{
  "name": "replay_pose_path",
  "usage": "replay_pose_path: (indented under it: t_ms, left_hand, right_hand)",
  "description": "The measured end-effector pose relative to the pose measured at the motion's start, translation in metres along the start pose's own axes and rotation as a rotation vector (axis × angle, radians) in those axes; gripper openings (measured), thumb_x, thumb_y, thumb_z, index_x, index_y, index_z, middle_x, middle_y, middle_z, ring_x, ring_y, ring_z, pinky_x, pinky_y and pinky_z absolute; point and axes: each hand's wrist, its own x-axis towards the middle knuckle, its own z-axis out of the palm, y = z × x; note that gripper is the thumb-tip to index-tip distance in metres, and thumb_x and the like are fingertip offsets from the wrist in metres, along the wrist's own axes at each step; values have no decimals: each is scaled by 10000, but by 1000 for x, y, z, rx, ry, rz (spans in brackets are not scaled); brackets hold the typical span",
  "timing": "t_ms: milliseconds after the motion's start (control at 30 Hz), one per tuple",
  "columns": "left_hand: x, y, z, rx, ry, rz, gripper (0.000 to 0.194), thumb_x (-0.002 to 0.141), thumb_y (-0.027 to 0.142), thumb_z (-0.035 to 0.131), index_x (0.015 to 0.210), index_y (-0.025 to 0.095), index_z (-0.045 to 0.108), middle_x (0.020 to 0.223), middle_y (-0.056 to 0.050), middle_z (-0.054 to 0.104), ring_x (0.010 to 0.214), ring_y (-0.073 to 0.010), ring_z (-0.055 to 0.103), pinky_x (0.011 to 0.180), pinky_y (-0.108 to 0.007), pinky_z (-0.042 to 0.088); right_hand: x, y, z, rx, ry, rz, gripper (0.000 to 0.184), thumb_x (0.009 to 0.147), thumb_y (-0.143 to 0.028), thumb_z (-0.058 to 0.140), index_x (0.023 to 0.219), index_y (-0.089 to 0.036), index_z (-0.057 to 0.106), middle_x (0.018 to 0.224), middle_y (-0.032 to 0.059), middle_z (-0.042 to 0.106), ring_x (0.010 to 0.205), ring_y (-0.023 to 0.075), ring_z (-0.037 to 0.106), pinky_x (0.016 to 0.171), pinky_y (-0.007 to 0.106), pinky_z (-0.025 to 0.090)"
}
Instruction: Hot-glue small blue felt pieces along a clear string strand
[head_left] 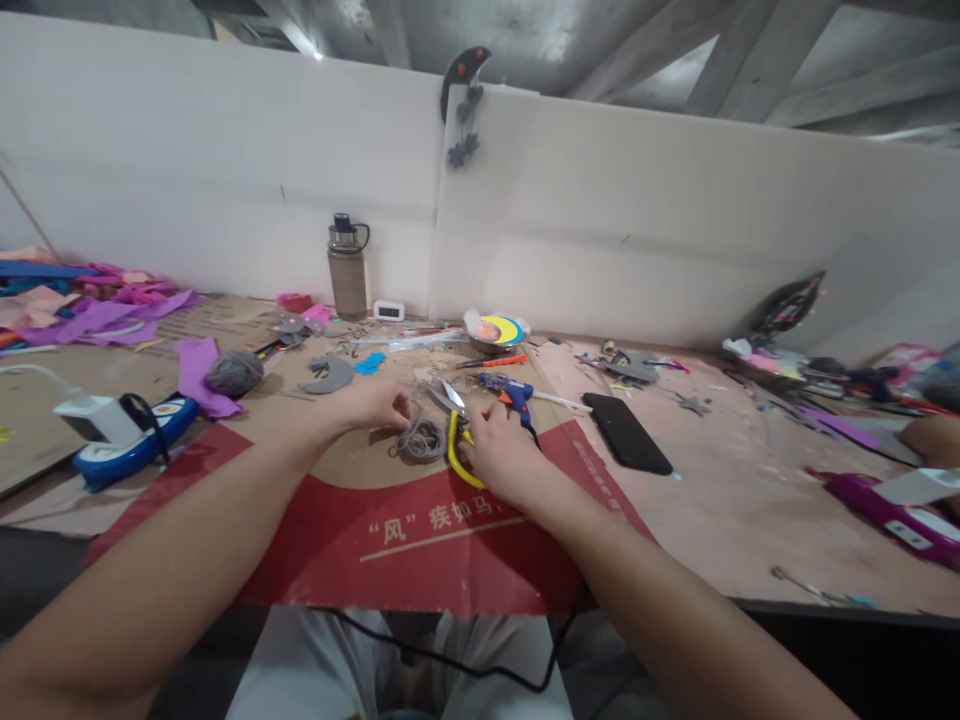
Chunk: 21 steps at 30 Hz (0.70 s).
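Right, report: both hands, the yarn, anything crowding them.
Left hand beside gray yarn bundle, grip unclear. Right hand holding yellow-handled scissors. Yarn loosely coiled between hands. Blue glue gun close beyond right hand.

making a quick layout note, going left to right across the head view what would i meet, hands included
Blue power strip → ball of gray yarn → left hand → loose gray yarn → yellow-handled scissors → right hand → black phone → magenta power strip
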Motion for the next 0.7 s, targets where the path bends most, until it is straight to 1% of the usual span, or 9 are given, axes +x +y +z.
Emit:
replay_pose_path:
  t_ms: [67,167,233,300,400,433,567,633,700]
  left_hand:
    - [2,0,4,9,7,24,132,663,248,577,690,184,689,603,4,634,578,-128,531,538,-232,337]
    - [2,1,5,25,10,18,147,675,249,547,652,178,673,553,11,593,541,-121,493,528,-238,324]
    - [1,3,1,15,10,-14,162,682,257,549,670,173,687,566,6,604,551,-123,498,533,-239,327]
    - [-2,5,-5,-29,25,-42,170,686,267,568,705,164,703,604,-3,629,579,-126,513,549,-237,337]
    - [-7,6,-16,-127,79,-17,185,696,314,623,733,154,708,651,-12,647,608,-121,514,582,-232,361]
    - [-9,5,-19,-156,83,-13,183,704,316,625,746,158,707,662,-10,646,607,-116,509,579,-230,362]
    - [-12,-3,-26,-243,77,-49,223,707,388,653,754,174,698,626,-1,620,545,-99,476,517,-226,331]
    - [-12,-7,-26,-286,41,-67,234,713,404,652,762,179,696,604,-3,615,540,-102,497,512,-223,335]
    - [-11,-7,-25,-327,6,-77,241,723,406,647,787,178,694,632,-14,638,561,-109,538,516,-220,350]
  right_hand:
    - [3,-1,4,61,19,81,428,856,-305,506,1242,-123,495,1175,245,534,1087,365,549,816,427,467]
    - [10,2,7,215,42,154,451,780,-284,565,1200,-128,515,1144,221,543,1058,341,565,842,422,468]
    - [12,8,6,329,88,156,522,726,-302,617,1205,-125,510,1126,211,547,1049,329,564,863,421,463]
    - [11,15,1,452,172,152,590,699,-307,641,1239,-122,488,1133,197,545,1062,306,554,891,411,457]
    - [4,29,-9,667,293,122,553,715,-278,616,1241,-162,491,1126,138,569,1038,251,560,909,395,460]
    - [1,34,-12,736,307,103,529,721,-284,612,1228,-177,502,1099,117,584,1008,238,572,898,395,470]
    - [-21,53,-19,927,243,55,528,710,-318,636,1204,-175,520,1017,97,602,911,216,608,840,383,511]
    - [-36,60,-19,968,148,-53,493,724,-295,627,1196,-199,527,1057,95,609,930,202,621,860,368,517]
    - [-51,63,-20,932,36,-155,442,726,-249,620,1162,-227,556,1101,84,618,961,193,626,892,357,513]
